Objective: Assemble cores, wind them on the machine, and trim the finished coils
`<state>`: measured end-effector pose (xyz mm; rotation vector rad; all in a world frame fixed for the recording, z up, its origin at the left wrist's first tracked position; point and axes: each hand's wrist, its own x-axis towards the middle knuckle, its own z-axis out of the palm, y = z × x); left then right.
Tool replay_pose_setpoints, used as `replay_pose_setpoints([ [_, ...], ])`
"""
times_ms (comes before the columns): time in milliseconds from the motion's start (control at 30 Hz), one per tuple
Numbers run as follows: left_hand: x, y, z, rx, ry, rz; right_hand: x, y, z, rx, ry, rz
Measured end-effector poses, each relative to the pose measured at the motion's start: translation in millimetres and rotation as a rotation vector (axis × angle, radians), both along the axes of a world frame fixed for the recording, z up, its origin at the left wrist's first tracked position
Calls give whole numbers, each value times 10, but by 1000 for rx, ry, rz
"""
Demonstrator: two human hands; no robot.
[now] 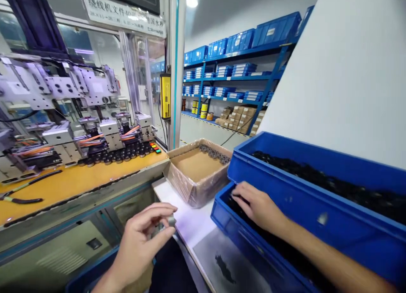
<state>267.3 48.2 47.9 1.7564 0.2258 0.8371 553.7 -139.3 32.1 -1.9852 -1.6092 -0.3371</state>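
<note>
**Hands at a bench between a machine table and blue part bins**

The left hand pinches a small grey, metallic-looking cylindrical piece between thumb and fingers, above the near edge of a white bench top; the fingers hide much of the piece. The right hand reaches into a low blue plastic bin holding black parts, its fingers curled narrow; whether they grip anything cannot be told. The right forearm crosses this bin and covers much of its contents. Just behind rises a taller blue plastic bin, heaped with small black parts, its wall bounding the reach on that side. Beyond and between the hands stands an open brown cardboard box wrapped in clear film, with dark grey parts rowed along its far side. At left, an orange-yellow table top carries pliers with dark, green-marked handles and rows of round black parts before a silver multi-head machine. Blue metal shelving occupies the background.
</note>
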Motion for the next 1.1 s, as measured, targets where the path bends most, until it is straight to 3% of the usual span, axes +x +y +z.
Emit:
replay_pose_setpoints([
  [100, -153, -74, 31, -58, 4, 3, -482, 164, 326, 236, -1, 212],
  [167, -189, -143, 65, -56, 7, 4, -840, 251, 415, 335, 0, 394],
  [333, -202, -331, 82, -29, -21, -23, -1425, 266, 245, 465, 19, 550],
  [500, -119, -421, 45, -42, -10, -25, -1441, 236, 130, 541, 7, 584],
  [933, -67, -492, -25, -32, -27, -8, -1335, 178, 210, 507, -80, 453],
  [1100, -75, -480, -52, -8, -37, 20, -1288, 168, 240, 468, -180, 499],
])
